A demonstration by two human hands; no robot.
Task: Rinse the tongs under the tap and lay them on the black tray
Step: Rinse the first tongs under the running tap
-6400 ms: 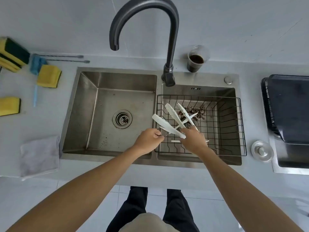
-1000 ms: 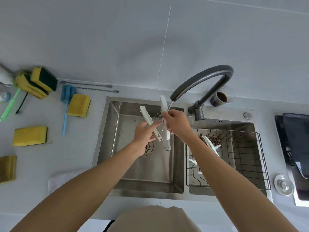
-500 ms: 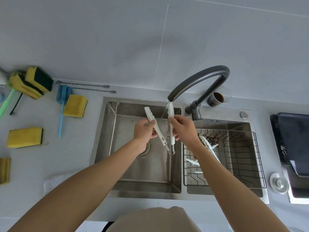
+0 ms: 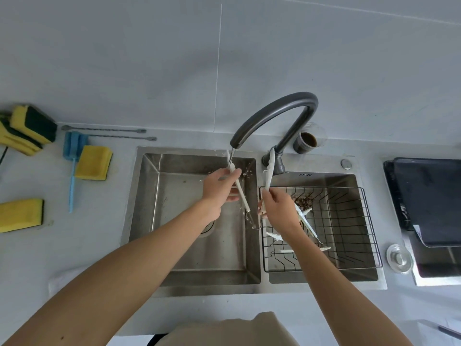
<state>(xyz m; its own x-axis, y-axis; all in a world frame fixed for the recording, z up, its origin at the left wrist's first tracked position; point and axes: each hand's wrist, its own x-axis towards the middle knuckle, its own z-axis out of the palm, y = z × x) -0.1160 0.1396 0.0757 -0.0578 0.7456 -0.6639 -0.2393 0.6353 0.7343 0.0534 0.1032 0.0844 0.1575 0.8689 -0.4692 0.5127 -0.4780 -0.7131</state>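
Note:
White tongs [image 4: 242, 196] are spread in a V over the left sink basin [image 4: 174, 236], joined at a metal ring near the divider. My left hand [image 4: 219, 187] grips the left arm, whose tip sits in the water running from the dark tap [image 4: 274, 113]. My right hand [image 4: 277, 208] holds the other arm [image 4: 270, 168], which points up beside the tap base. The black tray [image 4: 434, 196] lies on the counter at the far right.
A wire basket [image 4: 349, 221] in the right basin holds more white tongs [image 4: 305, 218] and brown scraps. Yellow sponges [image 4: 93, 163] and a blue brush [image 4: 72, 171] lie on the left counter. A cup [image 4: 308, 141] stands behind the tap; a metal drain lid [image 4: 398, 258] sits right of the sink.
The tongs have opened wider: my right hand swung its arm rightward toward the tap base, while my left hand moved its arm's tip under the running water.

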